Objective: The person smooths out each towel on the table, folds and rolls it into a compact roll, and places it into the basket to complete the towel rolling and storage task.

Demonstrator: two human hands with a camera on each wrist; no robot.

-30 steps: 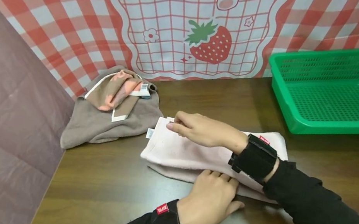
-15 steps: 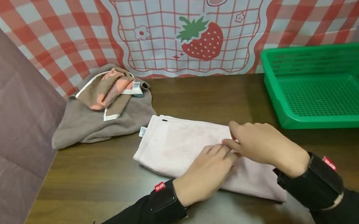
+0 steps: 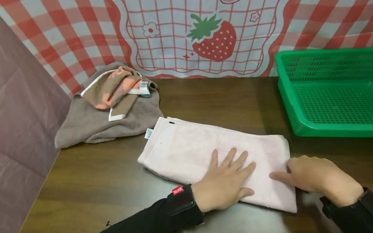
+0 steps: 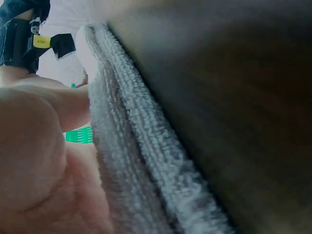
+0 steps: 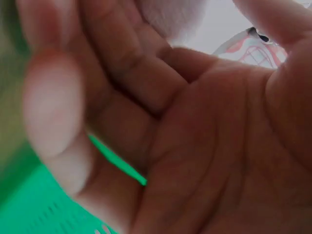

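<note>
A pale pink towel (image 3: 195,150), folded into a long strip, lies on the dark wooden table (image 3: 115,199). My left hand (image 3: 230,172) presses flat on the towel's near middle with its fingers spread. My right hand (image 3: 309,176) is at the towel's right end, fingers loosely curled, one fingertip resting on the cloth. In the left wrist view the towel's layered edge (image 4: 141,161) runs beside my left hand (image 4: 39,146). The right wrist view shows only my right hand (image 5: 161,122), its palm bare, with a bit of pale cloth past the fingers.
A heap of brown towels (image 3: 105,120) with a patterned cloth (image 3: 117,91) on top sits at the table's back left corner. A green plastic basket (image 3: 349,132) stands at the back right. A checked strawberry cloth hangs behind. The table's left edge (image 3: 46,180) meets purple fabric.
My right hand slid from the towel's left end to its right end. My left hand moved up from the near edge and now lies flat on the towel's middle.
</note>
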